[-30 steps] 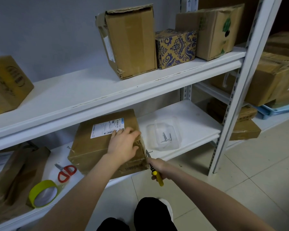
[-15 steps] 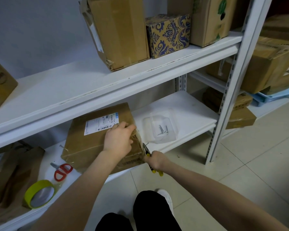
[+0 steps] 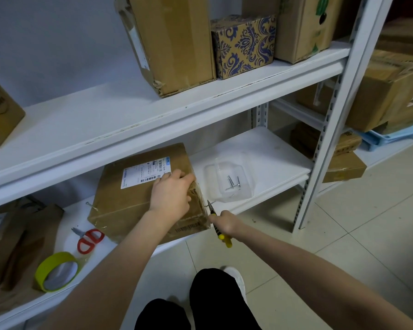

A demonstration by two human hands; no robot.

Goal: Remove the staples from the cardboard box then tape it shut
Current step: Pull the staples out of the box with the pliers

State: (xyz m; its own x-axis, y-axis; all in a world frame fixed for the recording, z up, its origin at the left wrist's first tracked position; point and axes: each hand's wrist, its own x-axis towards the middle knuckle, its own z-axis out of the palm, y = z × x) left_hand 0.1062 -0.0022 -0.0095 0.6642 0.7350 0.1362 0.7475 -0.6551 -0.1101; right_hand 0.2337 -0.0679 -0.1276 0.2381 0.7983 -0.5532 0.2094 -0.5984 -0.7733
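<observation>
Cardboard box (image 3: 134, 206), lower shelf (image 3: 260, 158) front edge: left hand (image 3: 171, 194) presses flat on top. Staple (image 3: 206, 205) juts from its right face, beside right hand (image 3: 224, 222) gripping pliers (image 3: 211, 210).

Looks like a storeroom or packing room. Holds white metal shelving (image 3: 81, 129) with slotted posts (image 3: 329, 115), loaded with cardboard boxes (image 3: 177, 44), one bearing a shipping label (image 3: 144, 175). Has a plain wall (image 3: 57, 44) behind, pale floor tiles (image 3: 367, 222) below. Keeps a tape roll (image 3: 57, 272) and scissors (image 3: 82, 234) on the lower shelf.

Brown cardboard box (image 3: 134, 206), white label (image 3: 141, 175); left of it, red scissors (image 3: 91, 240), yellow-green tape roll (image 3: 45, 265); above, blue-patterned box (image 3: 244, 46); right, yellow-handled pliers (image 3: 223, 238).
</observation>
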